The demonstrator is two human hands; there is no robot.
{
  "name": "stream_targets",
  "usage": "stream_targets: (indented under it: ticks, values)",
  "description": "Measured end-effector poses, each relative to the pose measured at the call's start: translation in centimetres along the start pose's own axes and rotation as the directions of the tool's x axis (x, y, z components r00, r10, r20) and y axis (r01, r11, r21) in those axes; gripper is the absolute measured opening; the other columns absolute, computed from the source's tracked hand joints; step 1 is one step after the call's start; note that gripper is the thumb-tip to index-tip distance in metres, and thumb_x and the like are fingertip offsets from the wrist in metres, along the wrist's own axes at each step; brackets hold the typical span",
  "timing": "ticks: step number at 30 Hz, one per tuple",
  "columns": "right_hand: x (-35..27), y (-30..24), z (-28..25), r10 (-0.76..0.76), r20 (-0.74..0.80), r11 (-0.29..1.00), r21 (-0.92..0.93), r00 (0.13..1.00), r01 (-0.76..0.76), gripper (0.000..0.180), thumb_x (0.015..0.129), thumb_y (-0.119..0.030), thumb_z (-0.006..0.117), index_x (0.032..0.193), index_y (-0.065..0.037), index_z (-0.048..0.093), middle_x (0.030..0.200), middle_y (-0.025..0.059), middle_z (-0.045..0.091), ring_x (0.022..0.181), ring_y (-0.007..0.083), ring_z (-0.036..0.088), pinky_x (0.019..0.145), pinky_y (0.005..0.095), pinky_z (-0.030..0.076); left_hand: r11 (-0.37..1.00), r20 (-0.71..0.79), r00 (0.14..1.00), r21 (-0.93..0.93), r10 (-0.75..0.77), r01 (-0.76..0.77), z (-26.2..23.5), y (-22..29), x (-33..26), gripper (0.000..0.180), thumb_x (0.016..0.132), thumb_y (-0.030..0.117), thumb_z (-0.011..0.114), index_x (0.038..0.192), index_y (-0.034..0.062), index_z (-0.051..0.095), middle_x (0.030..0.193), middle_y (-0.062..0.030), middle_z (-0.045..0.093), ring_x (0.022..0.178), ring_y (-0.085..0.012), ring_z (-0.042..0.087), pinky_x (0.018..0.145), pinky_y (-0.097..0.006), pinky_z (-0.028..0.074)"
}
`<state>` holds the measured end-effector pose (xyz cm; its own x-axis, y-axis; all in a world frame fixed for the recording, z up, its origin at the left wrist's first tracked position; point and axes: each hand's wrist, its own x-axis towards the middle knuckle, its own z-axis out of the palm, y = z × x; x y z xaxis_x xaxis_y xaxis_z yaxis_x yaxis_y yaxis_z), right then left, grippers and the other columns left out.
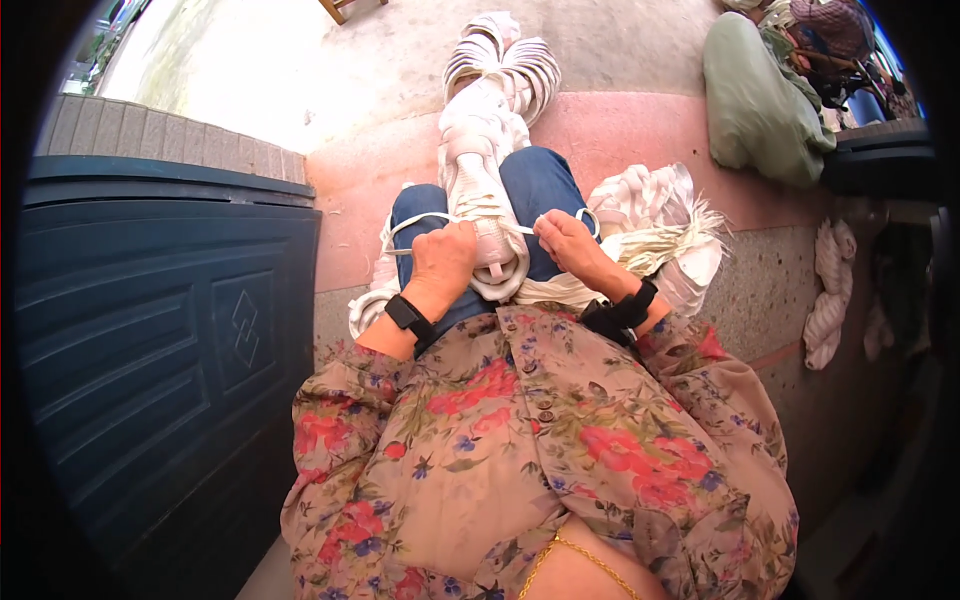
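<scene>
1. Dark blue panelled door point(150, 340): one, filling the left side, its top edge beside a low grey brick ledge point(170, 135).
2. Lap in blue trousers point(535, 185): carries the work; two knees point away from the person, toward the top edge.
3. White fibre bundle point(480, 190): one long plaited bundle lying along the middle of the lap, its long axis running from the person's waist out past the knees, ending in looped coils point(505, 65) on the pink floor.
4. Loose white fibre heap point(655, 225): one, at the right edge of the lap.
5. Green cloth sack point(760, 100): one, at the upper right.
6. Small white hank point(828, 295): one, on the floor at the right.
7. Left hand point(440, 262): closed in a fist, gripping a thin white cord point(415, 222) against the bundle's left side.
8. Right hand point(568, 245): fingers curled shut, pinching the cord's other end at the bundle's right side.
9. Black wristbands: two, one per wrist.
</scene>
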<state>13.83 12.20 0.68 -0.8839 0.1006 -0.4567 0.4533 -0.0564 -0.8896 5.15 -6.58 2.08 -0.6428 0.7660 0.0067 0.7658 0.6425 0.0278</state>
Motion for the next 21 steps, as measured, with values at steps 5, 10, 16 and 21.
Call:
stream_targets:
  ticks: [5, 10, 16, 21]
  values:
    - [0.1, -0.1, 0.4, 0.029, 0.007, 0.997, 0.077, 1.000, -0.029, 0.021, 0.089, -0.020, 0.048, 0.086, 0.000, 0.056, 0.068, -0.0014, 0.049, 0.061, 0.0068, 0.042, 0.054, 0.0217, 0.036, 0.980, 0.016, 0.997, -0.182, -0.076, 0.078, 0.6, -0.3, 0.3, 0.007, 0.077, 0.011, 0.052, 0.073, 0.0054, 0.054, 0.064, -0.0117, 0.059, 0.057, -0.0253, 0.061, 0.051, -0.034, 0.048]
    - [1.7, 0.0, 2.1, -0.261, -0.049, 0.958, -0.134, 0.964, 0.252, 0.019, 0.084, -0.013, 0.053, 0.092, 0.004, 0.056, 0.079, 0.0079, 0.060, 0.073, 0.0124, 0.055, 0.066, 0.0257, 0.044, 0.556, 0.155, 0.969, -0.796, -0.191, 0.237, 2.9, -1.4, 0.7, 0.018, 0.082, 0.019, 0.053, 0.077, 0.0037, 0.059, 0.067, -0.0168, 0.059, 0.067, -0.0290, 0.061, 0.060, -0.038, 0.048]
    - [2.9, 0.1, 3.7, -0.541, -0.022, 0.756, -0.451, 0.841, 0.474, 0.021, 0.078, -0.003, 0.049, 0.098, -0.002, 0.054, 0.091, 0.0195, 0.060, 0.085, 0.0349, 0.058, 0.072, 0.0392, 0.047, 0.834, -0.031, 0.982, -0.534, -0.184, 0.140, 1.5, 0.3, 0.6, 0.010, 0.077, 0.012, 0.054, 0.076, 0.0038, 0.061, 0.072, -0.0166, 0.057, 0.069, -0.0290, 0.057, 0.062, -0.038, 0.046]
    - [2.6, 0.0, 3.3, -0.605, 0.030, 0.607, -0.629, 0.796, 0.485, 0.022, 0.080, -0.008, 0.048, 0.102, -0.006, 0.054, 0.086, 0.0165, 0.061, 0.073, 0.0330, 0.060, 0.061, 0.0400, 0.048, 0.942, -0.174, 0.984, -0.335, -0.049, -0.012, 0.5, 0.8, 0.7, 0.019, 0.075, 0.003, 0.049, 0.092, 0.0020, 0.057, 0.075, -0.0114, 0.057, 0.076, -0.0280, 0.050, 0.066, -0.038, 0.043]
